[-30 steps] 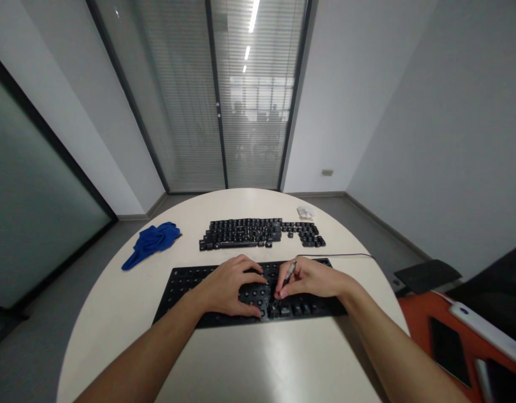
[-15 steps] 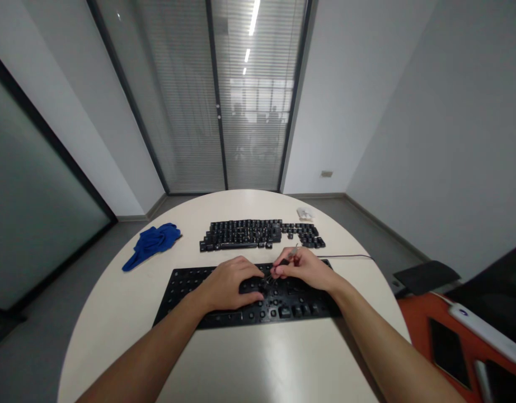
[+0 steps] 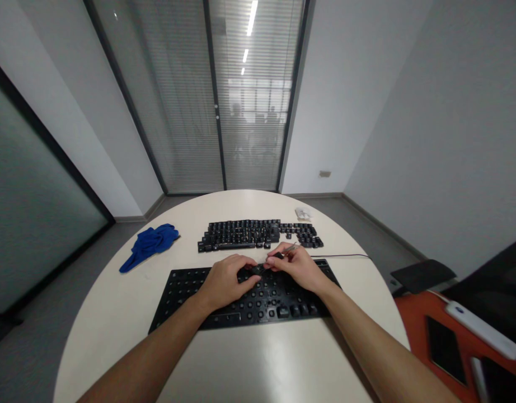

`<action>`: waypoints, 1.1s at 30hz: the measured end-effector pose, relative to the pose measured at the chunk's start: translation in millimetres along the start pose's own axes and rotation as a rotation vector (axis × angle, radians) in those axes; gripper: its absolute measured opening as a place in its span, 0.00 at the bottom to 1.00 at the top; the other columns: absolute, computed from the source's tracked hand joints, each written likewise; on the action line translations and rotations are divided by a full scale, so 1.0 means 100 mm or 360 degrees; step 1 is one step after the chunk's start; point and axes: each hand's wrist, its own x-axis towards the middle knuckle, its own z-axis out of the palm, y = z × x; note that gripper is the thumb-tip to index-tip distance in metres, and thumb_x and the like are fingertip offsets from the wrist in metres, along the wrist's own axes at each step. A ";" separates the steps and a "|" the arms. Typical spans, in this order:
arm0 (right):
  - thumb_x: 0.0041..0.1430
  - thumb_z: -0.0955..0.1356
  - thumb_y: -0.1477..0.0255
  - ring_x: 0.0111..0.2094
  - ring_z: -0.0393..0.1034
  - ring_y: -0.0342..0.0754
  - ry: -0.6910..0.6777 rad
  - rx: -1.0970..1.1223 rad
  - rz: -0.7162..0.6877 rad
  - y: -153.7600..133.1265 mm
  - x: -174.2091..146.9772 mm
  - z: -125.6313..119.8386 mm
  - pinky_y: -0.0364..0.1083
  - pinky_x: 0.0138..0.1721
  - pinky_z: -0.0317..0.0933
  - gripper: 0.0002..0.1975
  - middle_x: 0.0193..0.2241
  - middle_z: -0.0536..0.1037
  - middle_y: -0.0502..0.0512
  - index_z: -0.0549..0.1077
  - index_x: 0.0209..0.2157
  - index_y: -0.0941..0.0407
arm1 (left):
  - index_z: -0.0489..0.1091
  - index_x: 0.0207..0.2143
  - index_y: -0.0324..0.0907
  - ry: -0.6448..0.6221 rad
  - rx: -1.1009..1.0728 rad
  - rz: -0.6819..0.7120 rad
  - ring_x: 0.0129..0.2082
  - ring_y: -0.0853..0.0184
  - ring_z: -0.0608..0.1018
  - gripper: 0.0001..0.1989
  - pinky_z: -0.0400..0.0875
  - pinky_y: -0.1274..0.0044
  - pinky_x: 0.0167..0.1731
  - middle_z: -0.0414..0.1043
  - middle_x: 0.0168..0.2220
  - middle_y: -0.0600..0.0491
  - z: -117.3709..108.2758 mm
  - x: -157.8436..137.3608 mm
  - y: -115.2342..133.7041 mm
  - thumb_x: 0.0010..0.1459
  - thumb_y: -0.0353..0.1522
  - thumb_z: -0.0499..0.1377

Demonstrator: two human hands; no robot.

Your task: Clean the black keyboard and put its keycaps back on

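Note:
A black keyboard lies in front of me with most of its keycaps off, showing rows of bare key posts. A few caps remain at its lower right. Over its middle, my left hand is closed, thumb and fingers at a small black keycap. My right hand meets it there, pinching a thin wire keycap puller whose metal end sticks up past the fingers. The puller's other end is at the keycap, partly hidden by the fingertips.
Beyond the keyboard, loose black keycaps lie in rows on the round white table. A blue cloth is at left, a small clear bag at back right. A cable runs right. An orange seat holds a phone and power strip.
Both hands have risen slightly off the key posts and moved a little away from me. The puller and the keycap between the hands came up with them.

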 end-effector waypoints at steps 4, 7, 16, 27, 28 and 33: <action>0.49 0.78 0.60 0.28 0.76 0.46 0.0031 -0.0005 -0.0074 0.01 0.01 0.02 0.45 0.32 0.70 0.17 0.29 0.83 0.55 0.77 0.34 0.58 | 0.73 0.44 0.44 0.0030 -0.0053 -0.0047 0.39 0.62 0.79 0.10 0.74 0.70 0.42 0.79 0.41 0.51 0.02 0.00 -0.01 0.59 0.34 0.62; 0.48 0.78 0.60 0.28 0.75 0.45 0.0018 0.0021 -0.0084 -0.04 -0.01 0.04 0.45 0.33 0.70 0.17 0.30 0.83 0.55 0.78 0.32 0.58 | 0.73 0.45 0.44 -0.0005 -0.0157 -0.0054 0.38 0.63 0.79 0.11 0.74 0.70 0.41 0.78 0.40 0.51 0.02 0.00 -0.03 0.59 0.34 0.62; 0.50 0.77 0.61 0.33 0.75 0.47 -0.0044 -0.0109 -0.0170 -0.07 -0.05 0.04 0.46 0.37 0.67 0.14 0.32 0.82 0.55 0.81 0.33 0.57 | 0.75 0.45 0.42 -0.0104 -0.0202 0.0073 0.42 0.61 0.79 0.10 0.72 0.69 0.46 0.79 0.42 0.50 -0.01 0.01 0.00 0.60 0.32 0.61; 0.51 0.77 0.59 0.32 0.75 0.48 -0.0072 -0.0243 -0.0160 -0.08 -0.07 0.07 0.46 0.34 0.67 0.15 0.32 0.83 0.56 0.82 0.34 0.56 | 0.74 0.42 0.43 -0.0126 -0.0094 0.0151 0.42 0.60 0.78 0.10 0.73 0.68 0.45 0.78 0.40 0.49 -0.01 0.00 0.04 0.57 0.30 0.61; 0.52 0.77 0.59 0.31 0.74 0.48 -0.0093 -0.0289 -0.0159 -0.09 -0.08 0.06 0.46 0.33 0.66 0.15 0.32 0.83 0.56 0.82 0.34 0.56 | 0.74 0.42 0.42 -0.0131 -0.0083 0.0164 0.41 0.60 0.78 0.10 0.73 0.68 0.44 0.78 0.40 0.49 0.00 -0.01 0.04 0.57 0.30 0.61; 0.53 0.76 0.57 0.28 0.73 0.47 -0.0131 -0.0422 -0.0169 -0.11 -0.09 0.03 0.45 0.29 0.64 0.17 0.30 0.83 0.56 0.83 0.35 0.57 | 0.74 0.42 0.42 -0.0140 -0.0090 0.0225 0.41 0.59 0.78 0.10 0.73 0.68 0.44 0.77 0.40 0.48 0.04 -0.01 0.05 0.57 0.28 0.60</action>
